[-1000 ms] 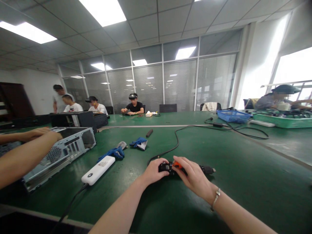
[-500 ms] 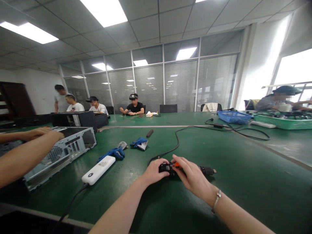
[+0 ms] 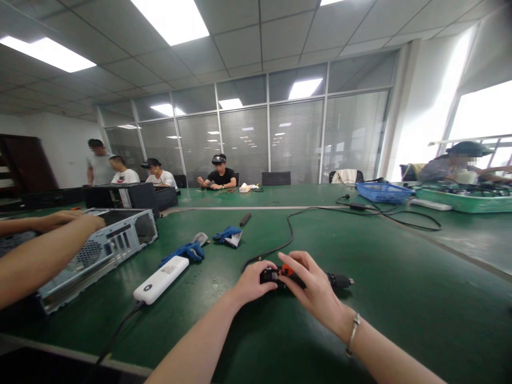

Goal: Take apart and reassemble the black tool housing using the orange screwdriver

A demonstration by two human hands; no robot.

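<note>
A black corded electric screwdriver (image 3: pixel 338 279) with an orange switch lies on the green table (image 3: pixel 400 298), its bit end pointing right. My left hand (image 3: pixel 251 282) is closed around its rear end, where the black cable (image 3: pixel 288 234) leaves it. My right hand (image 3: pixel 310 285) lies over the tool's middle, fingers curled on the body and fingertips at the orange switch. A bracelet sits on my right wrist.
A white power bank (image 3: pixel 161 279) with a cable lies to the left, near blue gloves (image 3: pixel 184 251). An open computer case (image 3: pixel 104 246) stands at far left with another person's arms (image 3: pixel 44 250) on it. Blue basket (image 3: pixel 382 190) and green tray (image 3: pixel 464 201) sit far right. People sit at the back.
My right hand's fingers have lifted slightly and shifted on the orange switch. The left hand and the tool have stayed in place.
</note>
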